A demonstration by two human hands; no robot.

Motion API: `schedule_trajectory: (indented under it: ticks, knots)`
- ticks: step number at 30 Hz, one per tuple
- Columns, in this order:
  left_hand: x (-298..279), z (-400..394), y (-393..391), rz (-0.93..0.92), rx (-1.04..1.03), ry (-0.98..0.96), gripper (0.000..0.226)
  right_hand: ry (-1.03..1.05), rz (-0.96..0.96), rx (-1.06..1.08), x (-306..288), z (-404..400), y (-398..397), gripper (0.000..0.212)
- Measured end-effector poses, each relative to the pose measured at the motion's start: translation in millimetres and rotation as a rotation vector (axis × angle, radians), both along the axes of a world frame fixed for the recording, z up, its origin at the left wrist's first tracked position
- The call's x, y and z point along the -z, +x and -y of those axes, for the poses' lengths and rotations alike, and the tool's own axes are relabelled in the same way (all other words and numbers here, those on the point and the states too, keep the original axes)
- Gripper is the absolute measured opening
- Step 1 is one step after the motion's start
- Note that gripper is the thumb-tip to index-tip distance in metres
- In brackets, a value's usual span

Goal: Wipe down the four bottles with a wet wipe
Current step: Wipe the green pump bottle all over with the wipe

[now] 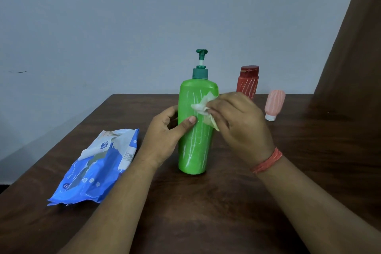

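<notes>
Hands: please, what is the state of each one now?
Left hand: closed around the green pump bottle, steadying it.
Right hand: closed on the wet wipe, pressing it against the bottle.

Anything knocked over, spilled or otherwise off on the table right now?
No spill or damage shows. Two oddities: the small pink bottle stands upside down on its white cap, leaning, and only three bottles are in view, with the green pump bottle and red bottle. The wipe pack lies with its flap open.

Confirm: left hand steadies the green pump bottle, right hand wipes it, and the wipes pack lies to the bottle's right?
Not quite. In the head view the wipes pack lies to the left of the green pump bottle. The left hand steadies it; the right hand wipes.
</notes>
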State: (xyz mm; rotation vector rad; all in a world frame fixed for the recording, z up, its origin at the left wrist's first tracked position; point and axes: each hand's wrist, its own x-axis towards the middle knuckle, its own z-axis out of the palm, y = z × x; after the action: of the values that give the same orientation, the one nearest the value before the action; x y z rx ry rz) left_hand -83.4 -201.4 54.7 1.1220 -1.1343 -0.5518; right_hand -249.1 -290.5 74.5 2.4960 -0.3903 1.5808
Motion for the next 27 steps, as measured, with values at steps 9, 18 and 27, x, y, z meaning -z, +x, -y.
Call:
schedule_trajectory:
  ticks: [9,18,27]
  knots:
    - [1,0,-2,0.010,0.002,-0.008,0.023,0.052,-0.002,-0.024,-12,-5,3,0.017]
    - [4,2,2,-0.046,-0.033,-0.007,0.022,-0.037,-0.254,0.008,-34,3,11,0.032]
    - [3,3,-3,0.011,-0.023,-0.005,0.021,-0.113,-0.078,0.124,-19,1,10,0.017]
